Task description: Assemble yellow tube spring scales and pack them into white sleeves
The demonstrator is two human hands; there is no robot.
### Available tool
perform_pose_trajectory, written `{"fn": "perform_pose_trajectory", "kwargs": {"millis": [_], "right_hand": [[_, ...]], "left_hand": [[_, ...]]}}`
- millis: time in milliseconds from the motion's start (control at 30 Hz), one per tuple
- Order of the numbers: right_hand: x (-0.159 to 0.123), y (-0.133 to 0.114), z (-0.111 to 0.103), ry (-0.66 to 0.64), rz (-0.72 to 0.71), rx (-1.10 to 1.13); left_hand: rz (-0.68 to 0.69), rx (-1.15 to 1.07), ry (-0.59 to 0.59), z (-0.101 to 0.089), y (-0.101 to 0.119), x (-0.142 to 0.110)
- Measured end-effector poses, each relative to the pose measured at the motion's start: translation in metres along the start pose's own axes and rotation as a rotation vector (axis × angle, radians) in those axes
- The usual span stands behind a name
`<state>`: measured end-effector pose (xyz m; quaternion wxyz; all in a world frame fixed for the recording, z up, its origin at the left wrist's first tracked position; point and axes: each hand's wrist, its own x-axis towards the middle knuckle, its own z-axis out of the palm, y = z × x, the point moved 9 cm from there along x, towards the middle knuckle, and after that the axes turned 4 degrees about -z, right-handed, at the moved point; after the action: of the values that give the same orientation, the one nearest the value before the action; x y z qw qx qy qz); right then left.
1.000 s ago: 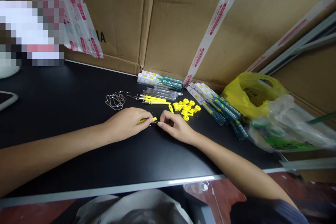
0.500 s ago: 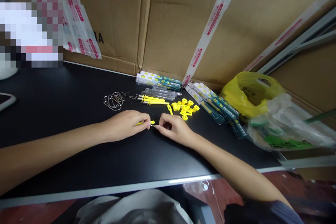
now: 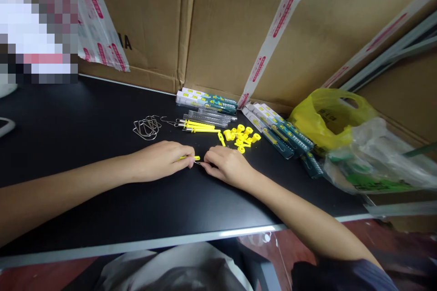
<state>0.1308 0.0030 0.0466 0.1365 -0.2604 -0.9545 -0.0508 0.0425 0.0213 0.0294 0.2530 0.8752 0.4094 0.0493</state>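
Note:
In the middle of the black tabletop, my left hand is closed round a slim yellow plastic rod, whose holed end sticks out past the fingertips. A thin metal wire spans the small gap between my hands. My right hand pinches its other end, fingers curled. Whether the wire is joined to the rod is hidden by my fingers. Just beyond lie yellow rods with metal ends and hooks, and a heap of small yellow plastic parts. Bent wire hooks lie tangled beyond my left hand.
Clear plastic tubes lie behind the yellow rods. Printed narrow boxes rest against the cardboard, with more boxes at the right. A yellow plastic bag and a clear bag crowd the right end.
My right hand's fingers have drawn in closer together over the wire. The view has shifted slightly; both hands stay in nearly the same place.

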Motion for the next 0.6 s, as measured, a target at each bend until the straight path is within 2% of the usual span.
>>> {"fn": "perform_pose_trajectory", "kwargs": {"millis": [300, 600], "right_hand": [[-0.0019, -0.0025, -0.0014, 0.005, -0.032, -0.152], [-0.0016, -0.0018, -0.0039, 0.025, -0.023, -0.076]], "left_hand": [[0.005, 0.027, 0.045, 0.0026, -0.002, 0.0029], [-0.013, 0.21, 0.028, 0.0079, 0.0031, 0.0016]]}}
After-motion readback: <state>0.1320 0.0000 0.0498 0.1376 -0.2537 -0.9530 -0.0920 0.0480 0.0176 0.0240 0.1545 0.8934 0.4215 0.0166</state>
